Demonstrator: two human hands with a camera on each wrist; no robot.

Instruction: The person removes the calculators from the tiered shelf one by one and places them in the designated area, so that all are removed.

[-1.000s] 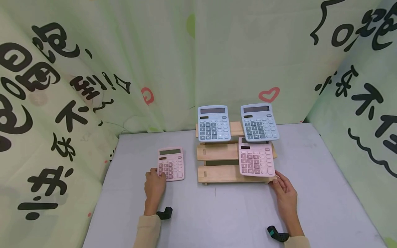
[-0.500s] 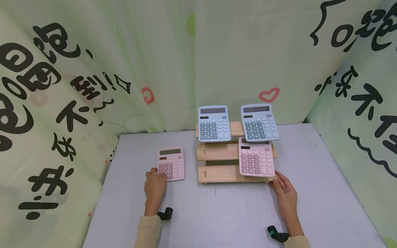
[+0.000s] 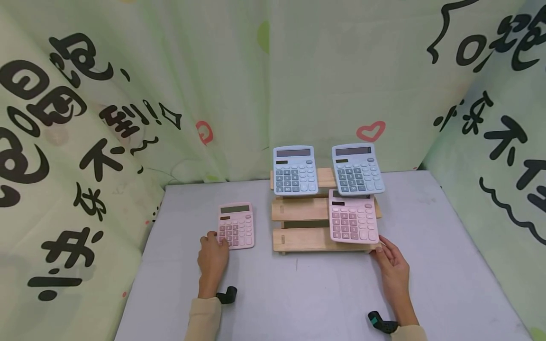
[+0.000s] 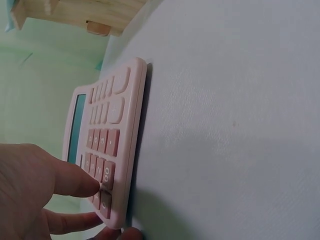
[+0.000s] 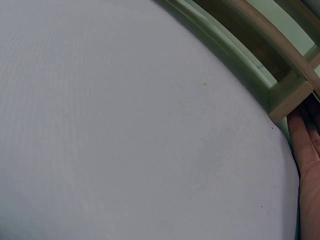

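My left hand (image 3: 212, 260) holds the lower left corner of a pink calculator (image 3: 243, 226) on the table. In the left wrist view the thumb (image 4: 75, 179) lies on its keys, with other fingers at the lower edge. My right hand (image 3: 393, 270) grips the front right corner of a tiered wooden rack (image 3: 298, 240), its fingers (image 5: 302, 145) beside a rack leg. On the rack, a light blue calculator (image 3: 295, 170) leans at the upper left and another light blue calculator (image 3: 358, 169) at the upper right. Below that one sits a second pink calculator (image 3: 353, 220), its top edge partly covered.
The table (image 3: 298, 298) has a pale cover. Light green curtains (image 3: 213, 85) with black lettering surround its back and sides. A black wrist device (image 3: 227, 294) is on the left wrist, and another black device (image 3: 381, 323) on the right.
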